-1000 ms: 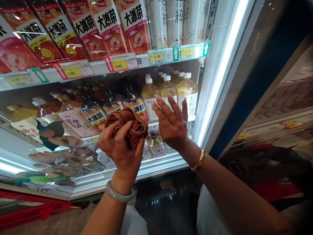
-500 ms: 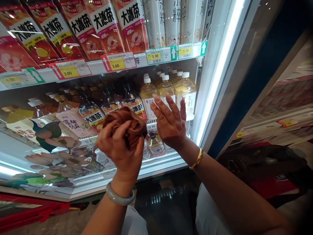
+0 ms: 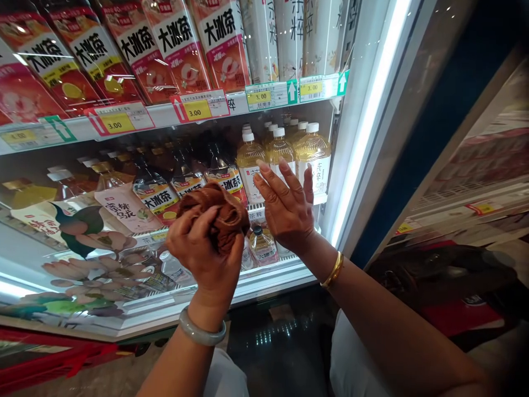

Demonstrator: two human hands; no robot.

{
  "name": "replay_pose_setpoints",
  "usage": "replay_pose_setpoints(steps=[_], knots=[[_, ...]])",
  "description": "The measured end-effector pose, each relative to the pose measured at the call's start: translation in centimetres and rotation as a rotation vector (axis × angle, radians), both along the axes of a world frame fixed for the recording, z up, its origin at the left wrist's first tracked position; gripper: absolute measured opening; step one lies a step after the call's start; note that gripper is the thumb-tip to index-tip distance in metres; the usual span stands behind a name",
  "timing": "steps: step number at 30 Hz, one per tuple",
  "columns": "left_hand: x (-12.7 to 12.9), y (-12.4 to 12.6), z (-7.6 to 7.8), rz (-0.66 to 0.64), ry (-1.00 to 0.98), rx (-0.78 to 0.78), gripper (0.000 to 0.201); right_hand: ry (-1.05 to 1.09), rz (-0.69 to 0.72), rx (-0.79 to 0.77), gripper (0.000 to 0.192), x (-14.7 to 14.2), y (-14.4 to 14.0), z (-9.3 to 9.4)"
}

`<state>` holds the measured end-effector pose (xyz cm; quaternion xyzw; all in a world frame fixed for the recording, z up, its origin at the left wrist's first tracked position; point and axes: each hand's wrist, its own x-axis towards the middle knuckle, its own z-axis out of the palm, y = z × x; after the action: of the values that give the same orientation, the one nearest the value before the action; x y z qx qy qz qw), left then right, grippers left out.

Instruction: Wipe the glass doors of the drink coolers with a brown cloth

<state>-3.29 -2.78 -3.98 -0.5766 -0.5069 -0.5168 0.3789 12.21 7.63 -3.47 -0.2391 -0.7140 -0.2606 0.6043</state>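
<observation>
My left hand [image 3: 204,251] grips a bunched brown cloth [image 3: 219,212] in front of an open drinks cooler. My right hand [image 3: 287,207] is raised beside the cloth with fingers spread and holds nothing. Behind the right hand stand pale yellow tea bottles [image 3: 312,151] with white caps on the middle shelf. Dark tea bottles [image 3: 159,190] with red and yellow labels stand to their left. A small bottle [image 3: 263,246] sits on the lower shelf, just below my hands.
The upper shelf carries tall red-labelled bottles [image 3: 176,41] over price tags [image 3: 200,106] reading 3.00. A bright light strip [image 3: 363,127] runs down the cooler's right frame. At the left, the glass door [image 3: 78,259] bears flower graphics. A red crate [image 3: 49,353] sits low left.
Both hands have drifted slightly to the left. The left hand has shifted its fingers on the cloth and keeps hold of it.
</observation>
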Motion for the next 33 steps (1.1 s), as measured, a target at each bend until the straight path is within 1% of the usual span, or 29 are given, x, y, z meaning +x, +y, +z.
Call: replay_pose_setpoints(steps=[4, 6, 8, 11, 14, 16, 18, 20, 22, 24, 26, 30, 31, 33], knots=[[1.5, 0.4, -1.2, -0.058, 0.161, -0.116, 0.053, 0.009, 0.043, 0.008, 0.056, 0.3, 0.0, 0.0], [1.8, 0.5, -1.6, -0.068, 0.208, -0.139, 0.049, -0.020, 0.043, -0.007, 0.055, 0.7, 0.0, 0.1], [1.6, 0.5, -1.6, -0.065, 0.231, -0.139, 0.049, -0.055, 0.022, -0.030, 0.056, 1.1, 0.1, 0.2], [0.7, 0.4, -1.1, -0.045, 0.215, -0.101, 0.053, -0.054, 0.002, -0.061, 0.060, 1.8, 0.3, 0.3], [0.1, 0.5, -0.5, -0.018, 0.111, -0.030, 0.065, -0.042, 0.005, -0.095, 0.065, 2.6, 0.4, 0.1], [0.3, 0.7, -0.4, -0.015, 0.065, -0.009, 0.073, -0.021, -0.009, -0.107, 0.067, 3.3, 0.4, -0.3], [1.1, 0.9, -0.7, -0.029, 0.084, -0.030, 0.074, 0.018, -0.047, -0.128, 0.066, 4.1, 0.4, -0.9], [2.2, 1.2, -1.2, -0.059, 0.151, -0.083, 0.067, 0.044, -0.076, -0.152, 0.063, 4.6, 0.3, -1.4], [3.3, 1.4, -1.7, -0.097, 0.235, -0.136, 0.056, 0.058, -0.072, -0.164, 0.060, 4.8, 0.2, -1.8], [4.0, 1.4, -1.8, -0.124, 0.282, -0.165, 0.049, 0.073, -0.059, -0.165, 0.059, 4.7, 0.1, -2.0], [4.1, 1.3, -1.3, -0.132, 0.259, -0.165, 0.049, 0.077, -0.058, -0.179, 0.060, 4.4, 0.0, -2.1], [4.0, 1.2, 0.2, -0.067, 0.049, -0.090, 0.058, 0.067, -0.053, -0.208, 0.064, 4.0, -0.1, -2.2], [4.2, 1.3, 0.2, -0.053, 0.027, -0.080, 0.058, 0.071, -0.055, -0.201, 0.063, 4.0, -0.1, -2.2], [5.1, 1.6, -0.2, -0.052, 0.078, -0.101, 0.055, 0.086, -0.066, -0.175, 0.056, 4.0, 0.1, -2.5]])
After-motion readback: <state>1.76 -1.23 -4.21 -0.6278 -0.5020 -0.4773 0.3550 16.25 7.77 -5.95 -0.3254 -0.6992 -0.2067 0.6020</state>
